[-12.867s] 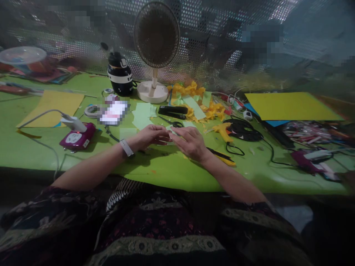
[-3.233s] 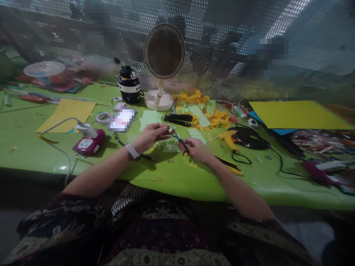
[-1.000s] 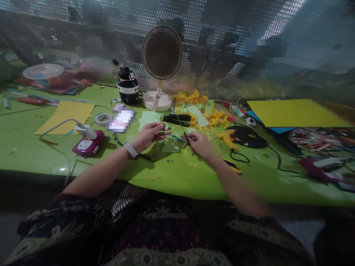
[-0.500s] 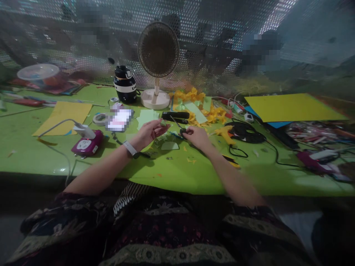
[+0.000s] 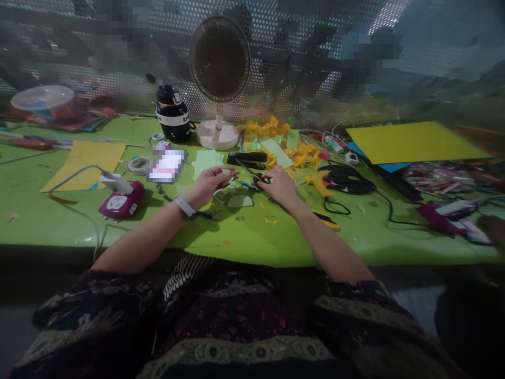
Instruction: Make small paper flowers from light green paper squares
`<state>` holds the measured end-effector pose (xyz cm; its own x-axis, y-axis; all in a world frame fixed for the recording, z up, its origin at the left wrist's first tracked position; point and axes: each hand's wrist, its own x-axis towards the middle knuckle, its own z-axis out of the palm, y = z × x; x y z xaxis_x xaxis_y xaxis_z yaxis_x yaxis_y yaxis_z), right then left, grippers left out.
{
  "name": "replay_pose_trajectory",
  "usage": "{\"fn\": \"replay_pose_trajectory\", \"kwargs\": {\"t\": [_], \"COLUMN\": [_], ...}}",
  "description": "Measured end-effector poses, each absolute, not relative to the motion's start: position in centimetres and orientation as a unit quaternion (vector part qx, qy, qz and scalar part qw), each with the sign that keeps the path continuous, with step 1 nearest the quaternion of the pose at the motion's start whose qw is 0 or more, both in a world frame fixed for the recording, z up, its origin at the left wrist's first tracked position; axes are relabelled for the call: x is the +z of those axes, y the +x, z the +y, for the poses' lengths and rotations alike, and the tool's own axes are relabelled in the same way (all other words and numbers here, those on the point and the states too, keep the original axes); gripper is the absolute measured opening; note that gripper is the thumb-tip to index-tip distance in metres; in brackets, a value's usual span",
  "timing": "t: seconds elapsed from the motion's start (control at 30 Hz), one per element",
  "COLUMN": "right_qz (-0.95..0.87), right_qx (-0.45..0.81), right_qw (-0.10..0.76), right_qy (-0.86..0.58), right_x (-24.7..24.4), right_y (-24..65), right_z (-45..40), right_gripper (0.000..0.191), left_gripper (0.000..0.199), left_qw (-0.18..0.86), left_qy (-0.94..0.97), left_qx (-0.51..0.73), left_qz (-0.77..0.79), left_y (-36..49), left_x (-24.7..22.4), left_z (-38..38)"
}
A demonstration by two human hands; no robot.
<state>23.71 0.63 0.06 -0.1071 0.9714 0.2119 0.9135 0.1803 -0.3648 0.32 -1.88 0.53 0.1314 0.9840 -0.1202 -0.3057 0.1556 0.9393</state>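
Black scissors (image 5: 260, 181) lie low over the middle of a green-covered table (image 5: 256, 245), blades pointing away to the left, toward a black stapler (image 5: 247, 157). The person's right hand (image 5: 279, 184) has its fingers closed on the scissor handles. The left hand (image 5: 213, 183), apart from it, has curled fingers; whether they pinch anything is too small to tell. Between the forearms lies a pale green half-round paper (image 5: 240, 201). Rightward sits a yellow glue gun (image 5: 317, 182); behind the stapler stands a round fan (image 5: 220, 59) beside a dark bottle (image 5: 173, 120).
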Motion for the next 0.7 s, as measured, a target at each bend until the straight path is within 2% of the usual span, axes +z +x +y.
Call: {"fn": "replay_pose_trajectory", "kwargs": {"t": [0.3, 0.43, 0.53, 0.7], "right_qz": [-0.722, -0.721, -0.745, -0.818], "right_qx": [0.12, 0.132, 0.132, 0.186], "right_qw": [0.154, 0.213, 0.254, 0.149], "right_qy": [-0.664, -0.646, -0.603, -0.524], "right_x": [0.4, 0.9, 1.4, 1.3], "right_y": [23.4, 23.4, 22.8, 21.2], "right_z": [0.8, 0.1, -1.3, -3.3], "right_gripper": [0.021, 0.016, 0.02, 0.029], "left_gripper": [0.011, 0.011, 0.018, 0.028], "left_qw": [0.562, 0.565, 0.56, 0.536], "left_qy": [0.436, 0.425, 0.439, 0.475], "left_qx": [0.525, 0.532, 0.543, 0.54], "left_qz": [0.467, 0.466, 0.446, 0.442], "left_y": [0.1, 0.1, 0.3, 0.6], "left_x": [0.4, 0.8, 0.7, 0.0], "left_z": [-1.7, -2.0, -2.1, -1.9]}}
